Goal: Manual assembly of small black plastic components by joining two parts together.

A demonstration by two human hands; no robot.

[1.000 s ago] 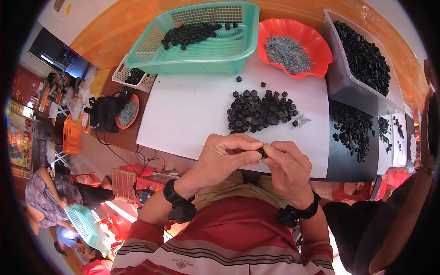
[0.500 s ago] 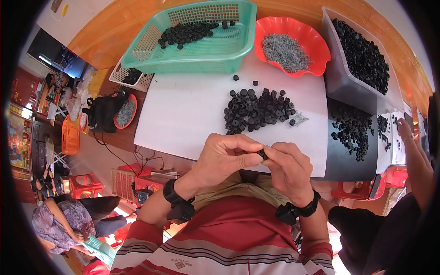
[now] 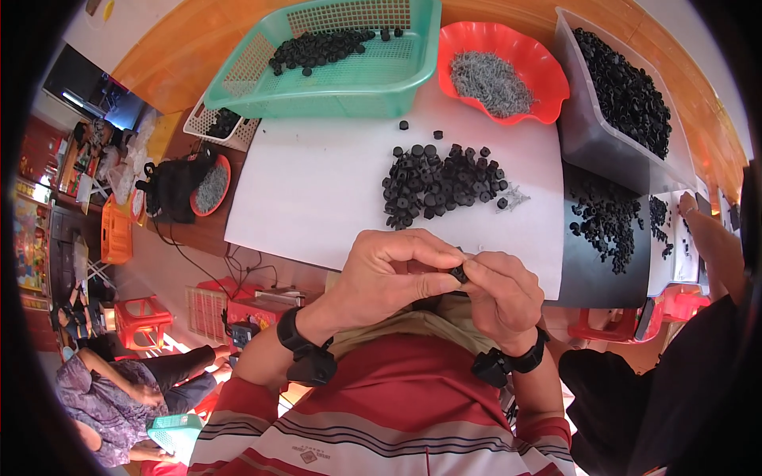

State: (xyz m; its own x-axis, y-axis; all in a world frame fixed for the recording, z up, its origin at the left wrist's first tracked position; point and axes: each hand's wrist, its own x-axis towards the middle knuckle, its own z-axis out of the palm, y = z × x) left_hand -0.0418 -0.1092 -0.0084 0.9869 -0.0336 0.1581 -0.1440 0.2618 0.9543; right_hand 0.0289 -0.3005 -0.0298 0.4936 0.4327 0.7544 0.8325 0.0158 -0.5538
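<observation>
Small black plastic ring part [image 3: 458, 274] sits pinched between left hand [image 3: 389, 278] and right hand [image 3: 500, 293] fingers, held close above lap for fitting; loose black parts pile [image 3: 440, 182] waits near on white worktop [image 3: 317, 190].

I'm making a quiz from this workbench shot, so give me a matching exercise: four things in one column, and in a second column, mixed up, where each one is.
Things:
1. green mesh basket
2. red bowl of grey metal bits
3. loose pile of black parts
4. single small black part

Places:
A. pinched between the left hand and right hand
B. on the white sheet, middle of the table
C. far left end of the sheet
D. between the basket and the clear tub

Pairs: 1-C, 2-D, 3-B, 4-A
</observation>
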